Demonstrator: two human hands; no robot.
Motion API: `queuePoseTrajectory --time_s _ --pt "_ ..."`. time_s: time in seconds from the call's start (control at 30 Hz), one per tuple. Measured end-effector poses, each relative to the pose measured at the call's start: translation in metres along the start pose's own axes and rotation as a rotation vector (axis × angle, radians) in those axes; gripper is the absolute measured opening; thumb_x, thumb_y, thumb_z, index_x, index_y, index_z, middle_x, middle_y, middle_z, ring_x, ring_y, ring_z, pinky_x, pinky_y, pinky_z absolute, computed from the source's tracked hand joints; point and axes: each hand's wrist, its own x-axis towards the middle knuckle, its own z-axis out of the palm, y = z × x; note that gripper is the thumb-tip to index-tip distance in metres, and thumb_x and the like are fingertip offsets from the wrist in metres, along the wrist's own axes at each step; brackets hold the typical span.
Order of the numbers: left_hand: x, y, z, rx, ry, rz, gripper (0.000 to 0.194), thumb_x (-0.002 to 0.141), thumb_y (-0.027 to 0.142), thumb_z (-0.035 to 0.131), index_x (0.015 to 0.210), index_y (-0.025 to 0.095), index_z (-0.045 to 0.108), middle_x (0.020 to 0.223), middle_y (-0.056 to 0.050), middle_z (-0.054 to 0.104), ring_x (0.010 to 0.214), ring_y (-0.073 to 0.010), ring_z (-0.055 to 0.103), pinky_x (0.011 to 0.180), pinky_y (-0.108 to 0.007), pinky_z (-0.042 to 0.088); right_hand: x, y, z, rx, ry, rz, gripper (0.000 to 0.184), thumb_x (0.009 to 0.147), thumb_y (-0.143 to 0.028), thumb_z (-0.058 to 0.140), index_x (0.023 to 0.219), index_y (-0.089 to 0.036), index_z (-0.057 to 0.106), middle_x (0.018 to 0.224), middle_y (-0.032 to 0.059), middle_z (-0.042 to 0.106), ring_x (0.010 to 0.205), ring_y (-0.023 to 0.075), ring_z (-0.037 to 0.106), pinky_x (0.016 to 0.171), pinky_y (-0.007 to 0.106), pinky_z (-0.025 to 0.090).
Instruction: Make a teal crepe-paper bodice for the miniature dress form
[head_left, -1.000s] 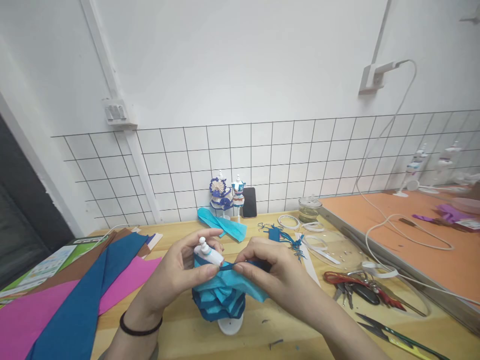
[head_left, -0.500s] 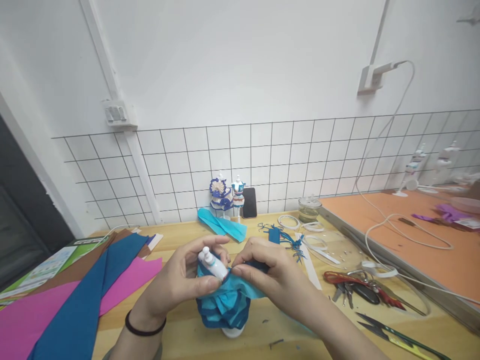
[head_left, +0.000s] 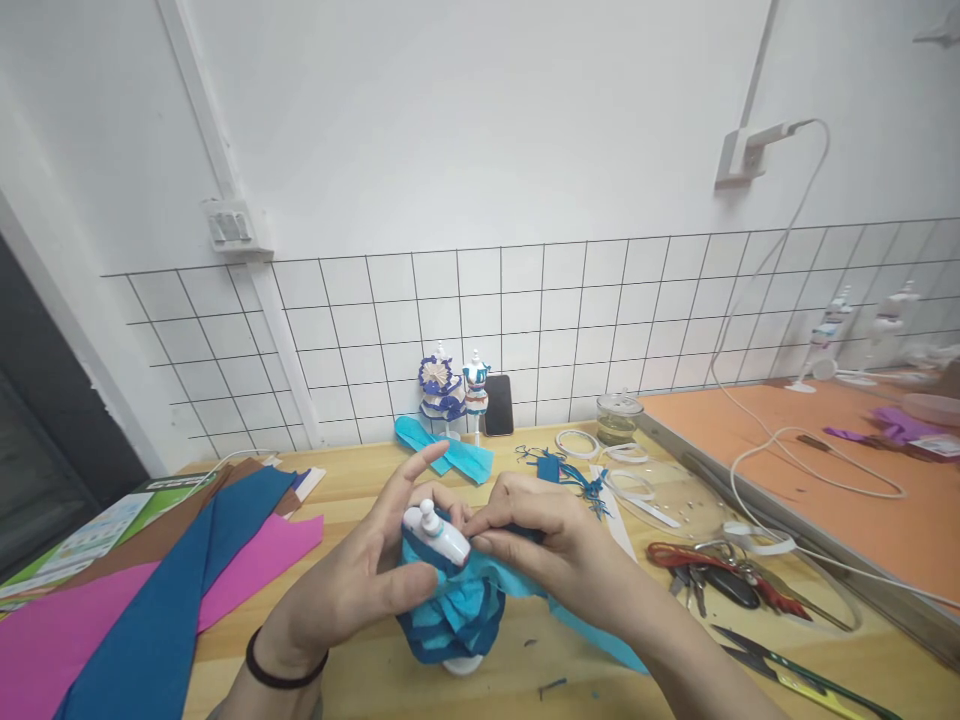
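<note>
In front of me a small white dress form [head_left: 447,545], tilted, wears a ruffled skirt of light and dark blue crepe paper [head_left: 454,615]. My left hand [head_left: 367,570] is around its upper part: the thumb rests at the front, other fingers are partly hidden behind, and the index finger points up. My right hand [head_left: 551,540] pinches a blue crepe paper strip [head_left: 592,632] at the waist; the strip's light blue tail hangs below that hand toward the table.
Dark blue [head_left: 150,620] and pink sheets [head_left: 262,560] lie at left. Two dressed small forms [head_left: 442,390], a phone [head_left: 499,405] and a glass jar [head_left: 619,420] stand at the back. Keys [head_left: 720,580] and scissors [head_left: 787,665] lie at right, beside an orange-topped table [head_left: 825,440].
The dress form has turned and shifted slightly right. My left index finger has lifted away from it. More of the strip's tail shows beneath my right hand, which keeps its pinch.
</note>
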Motion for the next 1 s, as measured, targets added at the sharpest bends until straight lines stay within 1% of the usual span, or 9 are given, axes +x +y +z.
queuePoseTrajectory --time_s 0.13,0.23,0.3,0.37,0.47,0.6,0.77,0.9,1.0 --pt "0.003 0.007 0.003 0.004 0.031 -0.006 0.08 0.074 0.059 0.048 0.138 0.029 0.011 0.094 -0.004 0.05 0.086 -0.0199 0.048 0.083 -0.035 0.037 0.001 0.0 -0.003 0.005 -0.012 0.012 0.014 0.082 -0.019 0.056 0.09 -0.022 0.067 0.072 -0.0009 0.055 0.069 0.0111 0.053 0.064 0.024 0.043" --pt "0.004 0.012 0.005 0.042 0.068 -0.046 0.068 0.08 0.057 0.039 0.137 0.033 0.014 0.097 -0.004 0.054 0.092 -0.021 0.05 0.089 -0.037 0.035 0.001 -0.001 -0.003 0.013 -0.011 0.006 0.014 0.082 -0.018 0.056 0.091 -0.022 0.067 0.073 -0.0007 0.056 0.07 0.0108 0.053 0.064 0.023 0.043" --pt "0.005 0.012 0.005 0.084 0.103 -0.06 0.058 0.083 0.054 0.035 0.136 0.036 0.021 0.108 -0.004 0.055 0.102 -0.0214 0.048 0.094 -0.037 0.032 0.001 -0.002 -0.001 0.021 -0.018 -0.008 0.013 0.082 -0.018 0.056 0.088 -0.022 0.067 0.074 -0.0005 0.057 0.071 0.0112 0.053 0.065 0.023 0.043" --pt "0.005 0.008 0.003 0.122 0.127 -0.067 0.052 0.085 0.052 0.033 0.134 0.036 0.027 0.125 -0.004 0.049 0.112 -0.0218 0.043 0.098 -0.037 0.028 0.001 -0.005 0.0 0.023 -0.027 -0.03 0.01 0.082 -0.019 0.057 0.085 -0.022 0.066 0.074 -0.0005 0.058 0.072 0.0115 0.054 0.065 0.023 0.043" --pt "0.007 -0.003 0.002 0.131 0.156 -0.077 0.052 0.087 0.051 0.028 0.135 0.033 0.025 0.135 -0.005 0.04 0.122 -0.0227 0.034 0.101 -0.04 0.025 0.0 -0.008 0.004 -0.011 -0.018 -0.027 0.01 0.083 -0.019 0.055 0.084 -0.022 0.064 0.076 -0.0001 0.058 0.073 0.012 0.054 0.065 0.024 0.043" --pt "0.011 -0.012 0.005 0.134 0.257 -0.069 0.048 0.087 0.05 0.029 0.131 0.03 0.03 0.135 -0.006 0.04 0.125 -0.0233 0.03 0.1 -0.04 0.025 0.0 -0.007 0.006 -0.049 0.013 0.006 0.007 0.082 -0.02 0.056 0.083 -0.022 0.063 0.074 -0.0007 0.057 0.071 0.0119 0.055 0.065 0.024 0.043" --pt "0.015 -0.008 0.006 0.252 0.388 -0.01 0.032 0.085 0.048 0.037 0.099 0.023 0.052 0.126 -0.005 0.048 0.11 -0.0224 0.044 0.087 -0.032 0.037 0.0 -0.006 0.006 -0.058 0.018 0.027 0.008 0.082 -0.02 0.057 0.085 -0.023 0.064 0.074 -0.0011 0.058 0.07 0.0121 0.055 0.064 0.025 0.043" --pt "0.015 -0.006 0.002 0.388 0.406 0.041 0.033 0.087 0.043 0.037 0.097 0.021 0.059 0.116 -0.005 0.055 0.109 -0.0229 0.045 0.088 -0.031 0.037 0.001 -0.008 0.005 -0.059 0.018 0.025 0.01 0.082 -0.018 0.055 0.086 -0.022 0.064 0.075 -0.0004 0.059 0.072 0.012 0.056 0.065 0.024 0.043" --pt "0.012 -0.006 0.002 0.456 0.357 0.061 0.034 0.084 0.044 0.042 0.103 0.022 0.061 0.116 -0.006 0.056 0.112 -0.0252 0.043 0.094 -0.034 0.034 0.001 -0.008 0.005 -0.075 0.055 0.021 0.008 0.082 -0.018 0.055 0.084 -0.021 0.063 0.075 -0.0007 0.059 0.072 0.0117 0.055 0.064 0.023 0.042"
